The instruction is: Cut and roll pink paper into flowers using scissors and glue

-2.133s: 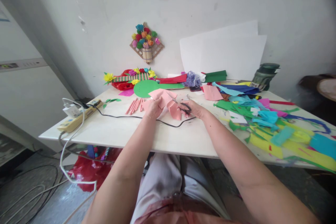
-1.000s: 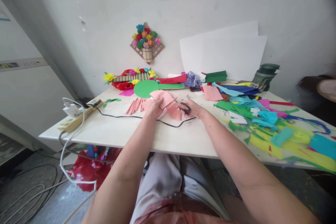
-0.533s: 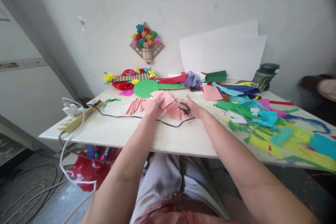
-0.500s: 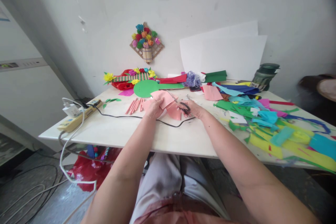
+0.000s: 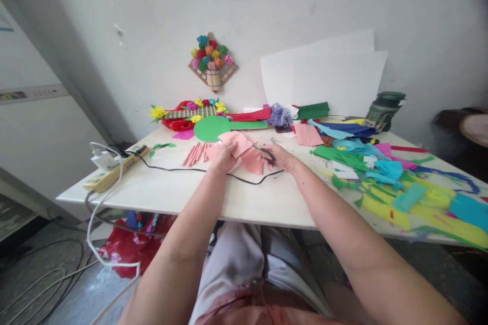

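Note:
My left hand (image 5: 226,158) is closed on a piece of pink crepe paper (image 5: 237,143), pinching it over the middle of the table. In my right hand (image 5: 277,158) is a pair of scissors (image 5: 269,155) with dark handles; the blades reach left to the edge of the pink paper. More pink paper (image 5: 252,161) lies under and beside the held piece. Just left of my left hand, several pink paper rolls (image 5: 195,154) lie side by side. A black cable (image 5: 251,183) runs across the white table in front of both hands.
Coloured paper scraps (image 5: 396,183) cover the table's right side. Behind my hands lie a green paper disc (image 5: 212,128) and a flower-trimmed strip (image 5: 194,111). A power strip (image 5: 114,170) sits at the left edge, a dark green bottle (image 5: 385,111) at the back right.
The scissors' handles have turned slightly in my right hand, whose fingers have shifted a little. My left hand and the paper stay nearly still.

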`<state>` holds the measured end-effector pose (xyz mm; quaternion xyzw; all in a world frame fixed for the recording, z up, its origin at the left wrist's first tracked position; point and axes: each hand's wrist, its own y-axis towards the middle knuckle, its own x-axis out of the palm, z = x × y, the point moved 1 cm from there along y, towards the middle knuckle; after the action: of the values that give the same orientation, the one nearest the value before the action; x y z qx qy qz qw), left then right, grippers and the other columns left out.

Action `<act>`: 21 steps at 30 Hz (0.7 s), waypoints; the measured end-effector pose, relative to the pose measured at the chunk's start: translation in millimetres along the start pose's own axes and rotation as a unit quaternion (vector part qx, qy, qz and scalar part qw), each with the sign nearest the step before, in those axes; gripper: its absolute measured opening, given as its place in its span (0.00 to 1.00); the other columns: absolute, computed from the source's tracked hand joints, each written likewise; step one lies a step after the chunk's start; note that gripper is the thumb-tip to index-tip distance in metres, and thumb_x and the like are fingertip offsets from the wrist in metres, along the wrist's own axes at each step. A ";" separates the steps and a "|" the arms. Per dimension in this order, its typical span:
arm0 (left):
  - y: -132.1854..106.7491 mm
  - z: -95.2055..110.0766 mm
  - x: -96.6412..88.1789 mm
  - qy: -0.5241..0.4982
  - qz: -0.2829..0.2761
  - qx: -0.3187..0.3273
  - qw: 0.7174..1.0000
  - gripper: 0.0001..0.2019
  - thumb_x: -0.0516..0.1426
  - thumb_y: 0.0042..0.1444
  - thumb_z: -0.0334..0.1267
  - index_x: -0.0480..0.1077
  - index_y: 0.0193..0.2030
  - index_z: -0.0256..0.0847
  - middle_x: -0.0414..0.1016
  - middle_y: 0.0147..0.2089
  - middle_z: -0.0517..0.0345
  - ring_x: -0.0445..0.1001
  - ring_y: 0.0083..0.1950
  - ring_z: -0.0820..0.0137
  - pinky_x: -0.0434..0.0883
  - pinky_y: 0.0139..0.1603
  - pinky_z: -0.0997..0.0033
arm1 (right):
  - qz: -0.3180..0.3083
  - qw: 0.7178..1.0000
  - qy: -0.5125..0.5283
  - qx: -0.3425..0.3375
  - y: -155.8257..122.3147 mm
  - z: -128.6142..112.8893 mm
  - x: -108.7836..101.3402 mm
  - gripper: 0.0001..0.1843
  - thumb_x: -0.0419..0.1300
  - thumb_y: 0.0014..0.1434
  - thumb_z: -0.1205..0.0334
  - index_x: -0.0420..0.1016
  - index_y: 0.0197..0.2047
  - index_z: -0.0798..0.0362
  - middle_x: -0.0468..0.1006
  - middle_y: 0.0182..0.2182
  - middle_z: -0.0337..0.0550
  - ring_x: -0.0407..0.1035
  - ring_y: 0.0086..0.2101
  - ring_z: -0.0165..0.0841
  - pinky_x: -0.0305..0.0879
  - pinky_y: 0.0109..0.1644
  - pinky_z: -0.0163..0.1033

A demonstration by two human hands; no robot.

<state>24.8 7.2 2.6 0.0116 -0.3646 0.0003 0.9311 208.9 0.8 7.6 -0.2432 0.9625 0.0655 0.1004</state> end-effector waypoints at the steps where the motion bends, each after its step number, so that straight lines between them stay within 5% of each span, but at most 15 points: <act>1: -0.4 0.3 0.5 -0.002 0.002 -0.001 1.000 0.11 0.53 0.54 0.23 0.71 0.42 0.36 0.78 0.39 0.53 0.76 0.46 0.71 0.67 0.57 0.68 | 0.000 1.000 0.001 -0.002 1.5 2.1 -0.5 0.15 0.60 0.52 0.51 0.67 0.25 0.55 0.64 0.12 0.32 0.57 0.10 0.23 0.48 0.11 0.28; 14: -2.3 2.7 -1.3 -0.027 -0.035 0.019 0.999 0.08 0.54 0.55 0.26 0.72 0.38 0.35 0.78 0.38 0.52 0.74 0.48 0.65 0.67 0.56 0.65 | -0.011 1.000 0.007 -0.015 2.2 4.3 0.0 0.16 0.62 0.49 0.52 0.64 0.23 0.53 0.64 0.12 0.31 0.56 0.11 0.22 0.54 0.13 0.29; 21: 3.1 4.7 -6.3 -0.062 0.049 0.048 0.996 0.06 0.56 0.54 0.26 0.71 0.38 0.36 0.78 0.34 0.54 0.76 0.47 0.67 0.68 0.56 0.67 | -0.025 1.000 0.000 0.013 -4.8 -1.8 1.5 0.16 0.63 0.47 0.52 0.63 0.23 0.54 0.64 0.12 0.30 0.55 0.11 0.21 0.52 0.14 0.28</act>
<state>17.0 10.2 1.8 0.0380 -0.4217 0.0627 0.9038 209.7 -4.4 8.7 -0.2656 0.9570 0.0503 0.1054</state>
